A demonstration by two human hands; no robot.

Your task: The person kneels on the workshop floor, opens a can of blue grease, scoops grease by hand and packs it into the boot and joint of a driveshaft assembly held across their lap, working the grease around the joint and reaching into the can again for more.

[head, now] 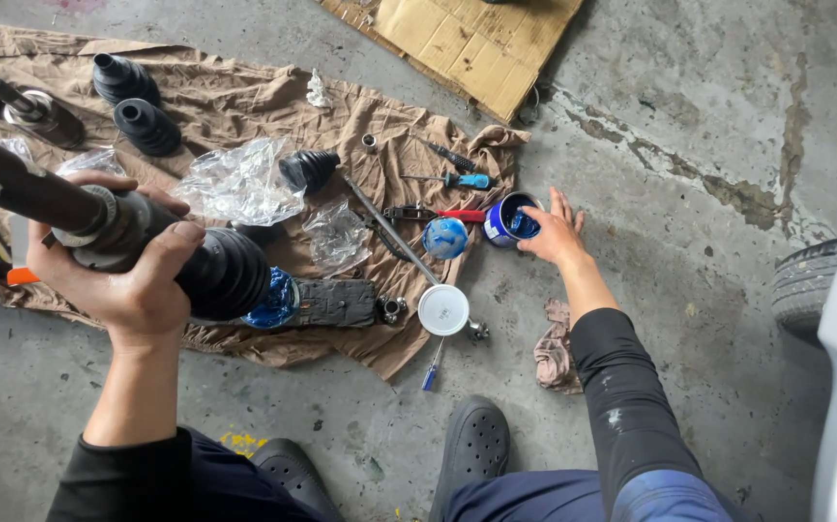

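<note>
One axle shaft: a dark drive shaft (pixel 22 188) with a black ribbed rubber boot (pixel 220 275), held up over the brown cloth (pixel 244 106); the boot's open end is smeared with blue grease (pixel 273 300).
Left hand: my left hand (pixel 123 266) is wrapped tight round the shaft just behind the boot, thumb on top.
Right hand: my right hand (pixel 554 232) reaches out over the concrete floor (pixel 708 126), fingers loosely spread, fingertips at the rim of the grease tin (pixel 512 219); it grips nothing.
Grease tin: small round can, blue grease inside, standing at the cloth's right edge.
Lids: a blue-smeared lid (pixel 445 237) just left of the tin; a white round lid (pixel 443 309) nearer me.
Tools: a red-handled pair of pliers (pixel 428 214) and a blue-handled screwdriver (pixel 457 180) on the cloth beside the tin.
Spare boots: three loose black boots (pixel 147 126) farther up the cloth.
Wrapping: crumpled clear plastic bags (pixel 239 184) between the boots and the shaft.
Rag: a pinkish rag (pixel 554 353) on the floor beside my right forearm.
Cardboard: a flattened sheet (pixel 467 39) at the top edge.
Tyre: part of one (pixel 810 280) at the right.
</note>
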